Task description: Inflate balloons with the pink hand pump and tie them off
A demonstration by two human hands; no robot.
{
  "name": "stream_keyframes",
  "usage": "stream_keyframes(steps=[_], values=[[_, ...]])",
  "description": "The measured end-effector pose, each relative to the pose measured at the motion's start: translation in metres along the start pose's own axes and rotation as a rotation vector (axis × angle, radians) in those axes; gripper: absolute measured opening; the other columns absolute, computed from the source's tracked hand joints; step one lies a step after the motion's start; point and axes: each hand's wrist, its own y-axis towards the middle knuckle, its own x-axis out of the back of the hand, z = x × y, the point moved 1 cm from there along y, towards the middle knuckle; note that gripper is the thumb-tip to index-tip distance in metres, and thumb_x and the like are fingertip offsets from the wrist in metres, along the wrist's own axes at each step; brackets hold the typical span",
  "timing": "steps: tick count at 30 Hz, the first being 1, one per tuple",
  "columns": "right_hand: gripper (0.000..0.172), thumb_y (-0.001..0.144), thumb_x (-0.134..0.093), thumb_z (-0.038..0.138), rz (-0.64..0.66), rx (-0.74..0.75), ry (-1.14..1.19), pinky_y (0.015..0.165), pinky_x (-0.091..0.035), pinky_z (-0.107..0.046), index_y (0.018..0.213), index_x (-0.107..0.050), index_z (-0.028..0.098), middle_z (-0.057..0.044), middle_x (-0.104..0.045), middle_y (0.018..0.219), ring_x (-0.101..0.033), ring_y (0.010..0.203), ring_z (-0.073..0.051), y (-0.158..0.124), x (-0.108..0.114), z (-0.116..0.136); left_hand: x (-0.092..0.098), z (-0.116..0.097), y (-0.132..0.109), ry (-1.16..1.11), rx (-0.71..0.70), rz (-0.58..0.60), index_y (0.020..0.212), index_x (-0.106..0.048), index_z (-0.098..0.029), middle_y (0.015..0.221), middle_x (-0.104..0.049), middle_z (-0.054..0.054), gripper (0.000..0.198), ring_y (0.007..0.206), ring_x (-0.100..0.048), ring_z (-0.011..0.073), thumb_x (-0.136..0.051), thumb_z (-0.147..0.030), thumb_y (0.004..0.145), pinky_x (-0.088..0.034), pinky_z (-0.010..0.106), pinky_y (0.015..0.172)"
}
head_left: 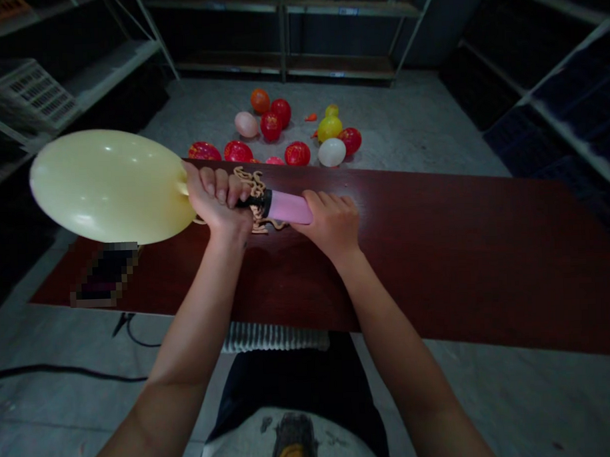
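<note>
A large, inflated pale yellow balloon [111, 186] points left, over the left part of the dark red table [460, 250]. My left hand [220, 198] is closed round the balloon's neck, where it meets the black nozzle of a pink hand pump [289, 208]. The right end of the pump's pink body is in the grip of my right hand [332, 221]. Behind and under the pump lies a pile of uninflated, beige, string-like balloons [257, 185], partly hidden by my left hand and the pump.
A blurred-out dark flat object [106, 274] lies at the table's left end. Beyond the far edge, several red, yellow, white and orange balloons [271, 126] rest on the floor. Shelves [344, 66] stand at the back and both sides. A black cable [64, 371] runs at lower left.
</note>
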Motion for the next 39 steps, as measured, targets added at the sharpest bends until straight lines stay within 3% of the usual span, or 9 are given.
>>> stream_keyframes(steps=[7, 18, 26, 33, 39], values=[[0.05, 0.089, -0.06, 0.062, -0.01, -0.027, -0.075, 0.08, -0.033, -0.037, 0.115, -0.066, 0.019, -0.012, -0.074, 0.104, -0.06, 0.094, -0.029, 0.001, 0.0, -0.022, 0.011, -0.013, 0.013, -0.083, -0.052, -0.01, 0.058, -0.023, -0.02, 0.049, -0.017, -0.006, 0.057, 0.036, -0.015, 0.009, -0.039, -0.041, 0.109, -0.023, 0.025, 0.04], [0.044, 0.09, -0.058, 0.056, -0.088, -0.046, -0.224, 0.087, -0.037, -0.041, 0.112, -0.067, 0.018, -0.012, -0.072, 0.101, -0.06, 0.096, -0.03, -0.002, 0.01, -0.063, 0.034, -0.029, 0.037, -0.147, -0.089, -0.014, 0.056, -0.029, -0.02, 0.048, -0.021, -0.007, 0.063, 0.036, -0.019, 0.0076, -0.051, -0.056, 0.102, -0.023, 0.025, 0.041], [0.045, 0.087, -0.06, 0.06, -0.054, -0.062, -0.188, 0.078, -0.037, -0.037, 0.105, -0.066, 0.019, -0.011, -0.071, 0.096, -0.061, 0.088, -0.028, -0.007, 0.005, -0.052, 0.033, -0.031, 0.033, -0.168, -0.096, -0.023, 0.056, -0.03, -0.019, 0.049, -0.021, -0.006, 0.059, 0.035, -0.018, 0.0078, -0.04, -0.044, 0.109, -0.023, 0.026, 0.041], [0.045, 0.087, -0.06, 0.06, -0.032, -0.052, -0.174, 0.077, -0.035, -0.037, 0.103, -0.065, 0.018, -0.011, -0.071, 0.094, -0.061, 0.086, -0.027, -0.006, 0.01, -0.05, 0.036, -0.027, 0.033, -0.088, -0.073, 0.032, 0.056, -0.032, -0.019, 0.047, -0.024, -0.005, 0.06, 0.035, -0.022, 0.0081, -0.041, -0.048, 0.108, -0.025, 0.027, 0.043], [0.042, 0.083, -0.066, 0.056, 0.043, -0.015, -0.112, 0.072, -0.035, -0.036, 0.098, -0.065, 0.018, -0.012, -0.073, 0.092, -0.063, 0.081, -0.026, -0.005, 0.013, -0.027, 0.012, -0.014, 0.005, -0.028, -0.024, 0.014, 0.058, -0.024, -0.02, 0.047, -0.019, -0.006, 0.06, 0.037, -0.016, 0.0097, -0.044, -0.047, 0.108, -0.024, 0.026, 0.041]])
